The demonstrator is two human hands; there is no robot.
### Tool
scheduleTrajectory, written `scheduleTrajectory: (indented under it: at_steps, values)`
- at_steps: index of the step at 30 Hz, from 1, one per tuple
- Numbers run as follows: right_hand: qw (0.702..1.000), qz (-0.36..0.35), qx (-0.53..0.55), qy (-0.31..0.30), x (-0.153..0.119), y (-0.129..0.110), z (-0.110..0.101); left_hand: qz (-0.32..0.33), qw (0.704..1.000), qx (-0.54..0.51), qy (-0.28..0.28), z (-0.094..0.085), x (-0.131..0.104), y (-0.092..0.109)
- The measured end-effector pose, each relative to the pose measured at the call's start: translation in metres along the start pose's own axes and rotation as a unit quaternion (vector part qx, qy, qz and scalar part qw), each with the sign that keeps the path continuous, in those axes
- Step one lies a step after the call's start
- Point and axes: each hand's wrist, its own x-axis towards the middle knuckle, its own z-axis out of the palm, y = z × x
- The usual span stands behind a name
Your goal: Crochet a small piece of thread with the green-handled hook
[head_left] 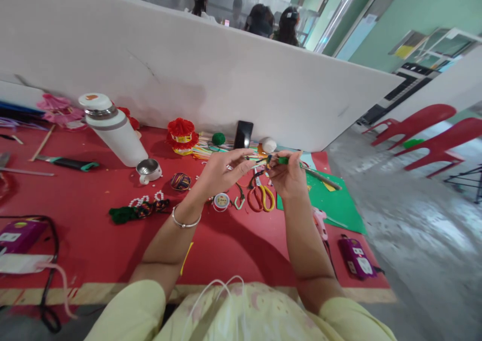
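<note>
My left hand point(229, 173) is raised above the table, its thumb and index finger closed around one end of a thin dark strand. My right hand point(289, 178) pinches a small piece of green and multicoloured yarn point(283, 160) to which the strand runs. The fine detail between the fingers is too small to make out. Just below the hands lie scissors point(268, 199) with red and yellow handles and a round spool point(221, 201). A multicoloured yarn ball point(181, 181) and a green-and-dark yarn piece with white bead loops point(139, 209) rest left of my left forearm.
A white flask point(116, 135) and steel cup point(148, 171) stand left, near a cutter point(70, 163). A phone point(243, 135) leans at the white partition point(226, 80). Right are a green sheet point(339, 210), a pink glue gun point(320, 223) and a purple box point(357, 258). People sit beyond.
</note>
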Motion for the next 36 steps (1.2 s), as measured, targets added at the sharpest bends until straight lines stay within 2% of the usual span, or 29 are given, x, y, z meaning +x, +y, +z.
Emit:
scheduleTrajectory:
  at_steps: [6,12,16,18,20,22,24,26,27,29,33,36]
  values:
    - [1.000,0.022,0.015,0.008,0.000,0.000,-0.001,0.113,0.989,0.065,0.073,0.007,0.002,-0.005]
    - [0.999,0.025,-0.027,-0.007,-0.004,-0.001,0.000,0.167,0.951,0.143,0.218,0.014,0.004,-0.013]
    - [0.998,0.046,-0.028,-0.022,-0.007,-0.002,-0.002,0.129,0.946,0.163,0.251,0.016,0.005,-0.020]
    - [0.998,0.052,-0.019,-0.039,-0.008,-0.003,-0.002,0.085,0.952,0.135,0.259,0.016,0.008,-0.028]
    - [0.997,0.056,-0.015,-0.052,-0.008,-0.005,-0.002,0.036,0.957,0.062,0.280,0.015,0.011,-0.037]
    - [0.996,0.066,-0.019,-0.054,-0.008,-0.005,-0.002,-0.009,0.960,-0.077,0.270,0.010,0.013,-0.044]
    - [0.996,0.073,-0.027,-0.049,-0.008,-0.004,-0.004,-0.084,0.955,-0.211,0.189,0.002,0.014,-0.046]
    - [0.996,0.075,-0.032,-0.044,-0.008,-0.001,-0.007,-0.100,0.945,-0.291,0.112,-0.008,0.014,-0.041]
    - [0.996,0.077,-0.031,-0.044,-0.008,0.001,-0.008,-0.090,0.944,-0.304,0.088,-0.012,0.014,-0.037]
    - [0.995,0.086,-0.027,-0.050,-0.009,0.005,-0.012,-0.060,0.948,-0.302,0.082,-0.016,0.014,-0.029]
    - [0.991,0.098,-0.024,-0.088,-0.013,0.011,-0.014,0.004,0.959,-0.243,0.147,-0.011,0.016,-0.019]
    - [0.989,0.100,-0.023,-0.107,-0.015,0.011,-0.010,0.083,0.971,-0.170,0.146,-0.002,0.013,-0.017]
